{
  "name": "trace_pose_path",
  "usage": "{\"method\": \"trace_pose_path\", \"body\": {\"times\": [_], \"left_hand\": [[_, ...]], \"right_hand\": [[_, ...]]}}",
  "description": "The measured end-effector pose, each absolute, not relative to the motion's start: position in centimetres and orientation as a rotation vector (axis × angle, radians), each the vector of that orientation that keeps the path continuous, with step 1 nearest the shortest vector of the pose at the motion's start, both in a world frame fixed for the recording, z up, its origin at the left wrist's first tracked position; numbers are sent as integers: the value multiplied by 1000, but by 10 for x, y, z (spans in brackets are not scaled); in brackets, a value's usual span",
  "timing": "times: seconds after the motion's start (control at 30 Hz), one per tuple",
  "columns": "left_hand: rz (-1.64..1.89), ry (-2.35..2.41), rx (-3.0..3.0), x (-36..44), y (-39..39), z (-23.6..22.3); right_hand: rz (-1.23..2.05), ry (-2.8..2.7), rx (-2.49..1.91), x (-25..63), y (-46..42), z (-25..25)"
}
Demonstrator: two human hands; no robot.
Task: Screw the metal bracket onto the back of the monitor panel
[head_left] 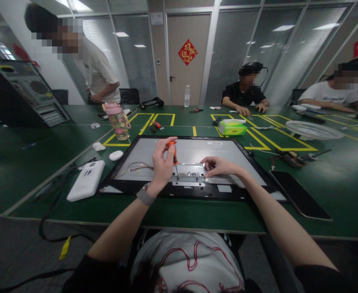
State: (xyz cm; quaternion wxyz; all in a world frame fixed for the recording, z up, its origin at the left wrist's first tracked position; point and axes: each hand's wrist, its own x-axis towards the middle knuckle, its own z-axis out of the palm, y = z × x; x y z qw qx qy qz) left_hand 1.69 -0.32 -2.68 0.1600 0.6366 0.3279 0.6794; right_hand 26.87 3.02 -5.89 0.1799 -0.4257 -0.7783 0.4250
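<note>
My left hand (163,160) is closed around the orange handle of a screwdriver (175,154), which stands nearly upright. Its tip comes down at the left part of a silver metal bracket (191,169). That bracket lies on the back of a flat display panel (133,154) with a black frame. At the bracket's right end, the bent fingers of my right hand (217,166) touch or steady it; whether they pinch anything small cannot be made out. Thin wires (136,167) run across the panel left of my left hand.
A white power bank (86,180) and a white oval case (116,155) lie left of the panel, with a pink-lidded bottle (117,122) behind. Right of it are a dark phone (299,194) and a white fan grille (315,129). Green tissue pack (232,127) sits beyond. Several people are around the table.
</note>
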Motion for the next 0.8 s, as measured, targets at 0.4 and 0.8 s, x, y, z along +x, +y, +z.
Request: {"method": "trace_pose_path", "body": {"times": [0.4, 0.8], "left_hand": [[1915, 900, 1776, 16, -2, -27], [1871, 877, 1762, 16, -2, -28]], "right_hand": [[1202, -2192, -1205, 269, 29, -58], [1193, -2186, -1214, 269, 30, -59]]}}
